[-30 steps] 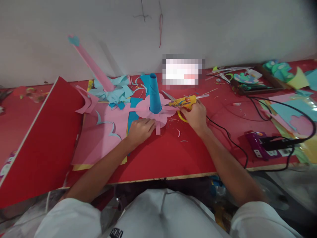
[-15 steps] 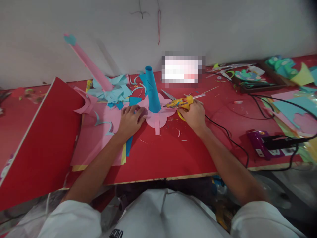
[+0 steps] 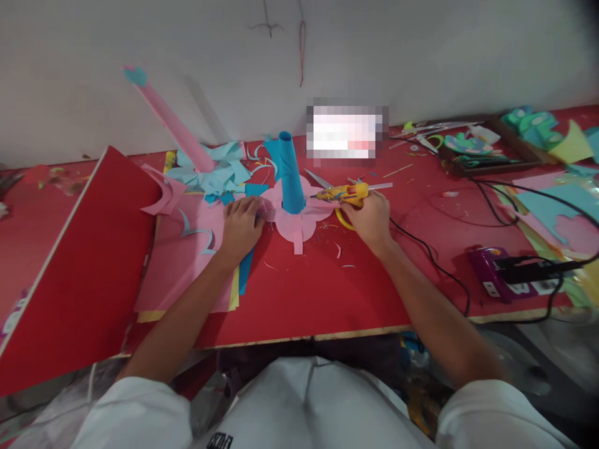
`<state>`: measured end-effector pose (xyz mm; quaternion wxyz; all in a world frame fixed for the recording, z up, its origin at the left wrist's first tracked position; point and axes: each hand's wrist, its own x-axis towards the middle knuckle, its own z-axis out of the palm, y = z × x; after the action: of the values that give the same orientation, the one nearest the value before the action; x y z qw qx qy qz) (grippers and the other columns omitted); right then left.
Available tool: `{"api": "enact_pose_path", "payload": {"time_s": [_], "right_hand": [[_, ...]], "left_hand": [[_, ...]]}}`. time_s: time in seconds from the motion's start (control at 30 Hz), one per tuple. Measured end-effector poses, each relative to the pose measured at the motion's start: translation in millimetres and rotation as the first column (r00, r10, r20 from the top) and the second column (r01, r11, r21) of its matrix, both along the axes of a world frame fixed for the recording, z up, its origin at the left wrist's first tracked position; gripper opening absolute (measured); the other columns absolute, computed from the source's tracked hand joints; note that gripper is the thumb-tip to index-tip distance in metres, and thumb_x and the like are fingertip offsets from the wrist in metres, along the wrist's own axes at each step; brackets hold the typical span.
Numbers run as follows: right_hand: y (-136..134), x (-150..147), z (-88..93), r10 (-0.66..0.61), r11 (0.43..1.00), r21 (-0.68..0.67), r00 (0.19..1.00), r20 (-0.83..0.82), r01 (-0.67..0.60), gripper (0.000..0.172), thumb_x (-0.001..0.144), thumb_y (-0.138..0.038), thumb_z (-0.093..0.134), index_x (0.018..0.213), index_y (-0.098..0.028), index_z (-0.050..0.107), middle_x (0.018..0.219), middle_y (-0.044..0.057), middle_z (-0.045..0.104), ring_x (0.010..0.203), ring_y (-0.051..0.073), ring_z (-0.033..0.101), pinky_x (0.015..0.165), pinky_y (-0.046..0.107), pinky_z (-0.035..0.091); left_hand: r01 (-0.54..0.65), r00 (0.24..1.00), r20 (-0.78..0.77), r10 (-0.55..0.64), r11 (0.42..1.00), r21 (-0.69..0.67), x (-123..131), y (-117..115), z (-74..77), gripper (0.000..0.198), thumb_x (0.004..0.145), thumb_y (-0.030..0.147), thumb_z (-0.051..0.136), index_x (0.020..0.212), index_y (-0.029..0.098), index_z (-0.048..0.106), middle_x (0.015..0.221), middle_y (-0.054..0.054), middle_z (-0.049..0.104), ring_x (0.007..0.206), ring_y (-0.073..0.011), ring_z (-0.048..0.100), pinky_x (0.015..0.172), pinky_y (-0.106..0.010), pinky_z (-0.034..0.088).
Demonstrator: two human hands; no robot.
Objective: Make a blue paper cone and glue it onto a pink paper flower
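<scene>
A blue paper tube [image 3: 291,178] stands upright on a pink flower-shaped paper [image 3: 299,231] with pink strips reaching outward from the tube's foot. In my right hand [image 3: 372,221] is a yellow hot glue gun [image 3: 345,193], its nozzle pointing left close to the base of the tube. A clear glue stick [image 3: 380,186] protrudes from the gun's back. My left hand [image 3: 242,229] rests palm down at the flower's left edge, fingers slightly bent, with nothing visibly gripped. Scissors [image 3: 345,218] with yellow handles lie partly hidden beneath the gun and the right hand.
Pink sheets [image 3: 182,274] lie under my left forearm, beside a raised red board [image 3: 79,274]. Behind, a pink paper tube [image 3: 173,125] leans above light-blue scraps [image 3: 224,171]. A black cord [image 3: 430,249], purple box [image 3: 496,274] and brown tray [image 3: 491,165] are rightward.
My left hand has slid slightly left, away from the tube. The glue gun has shifted a little to the right, still in my right hand.
</scene>
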<state>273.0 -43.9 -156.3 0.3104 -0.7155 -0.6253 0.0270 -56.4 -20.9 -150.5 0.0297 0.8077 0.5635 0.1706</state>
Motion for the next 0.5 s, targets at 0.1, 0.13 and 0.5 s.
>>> {"api": "enact_pose_path", "payload": {"time_s": [0.1, 0.13, 0.5], "right_hand": [[-0.9, -1.2, 1.3, 0.002, 1.000, -0.025, 0.999, 0.045, -0.001, 0.033, 0.095, -0.039, 0.069, 0.114, -0.014, 0.078, 0.109, 0.020, 0.079, 0.103, 0.038, 0.073, 0.090, 0.049, 0.053], [-1.4, -1.8, 1.6, 0.012, 0.999, -0.031, 0.998, 0.063, -0.010, 0.034, 0.094, -0.039, 0.069, 0.116, -0.014, 0.077, 0.111, 0.021, 0.079, 0.105, 0.038, 0.072, 0.090, 0.049, 0.053], [-3.6, -2.8, 5.7, 0.143, 0.990, -0.011, 0.985, 0.096, -0.143, 0.026, 0.098, -0.029, 0.065, 0.122, -0.019, 0.071, 0.125, 0.018, 0.077, 0.120, 0.037, 0.068, 0.106, 0.053, 0.052]], "left_hand": [[0.005, 1.000, -0.014, -0.005, 1.000, 0.005, 0.9, -0.3, 2.3, 0.041, 0.098, 0.020, 0.052, 0.137, 0.022, 0.066, 0.149, -0.011, 0.066, 0.139, -0.0344, 0.057, 0.121, -0.056, 0.037], [0.008, 1.000, -0.019, -0.007, 1.000, 0.005, 1.2, -0.4, 3.0, 0.040, 0.099, 0.020, 0.052, 0.136, 0.021, 0.067, 0.149, -0.011, 0.066, 0.138, -0.0341, 0.057, 0.121, -0.055, 0.038], [0.009, 1.000, -0.027, -0.009, 1.000, 0.020, 0.6, -0.2, -0.3, 0.040, 0.099, 0.022, 0.052, 0.135, 0.021, 0.069, 0.149, -0.011, 0.066, 0.139, -0.0350, 0.058, 0.121, -0.056, 0.038]]}}
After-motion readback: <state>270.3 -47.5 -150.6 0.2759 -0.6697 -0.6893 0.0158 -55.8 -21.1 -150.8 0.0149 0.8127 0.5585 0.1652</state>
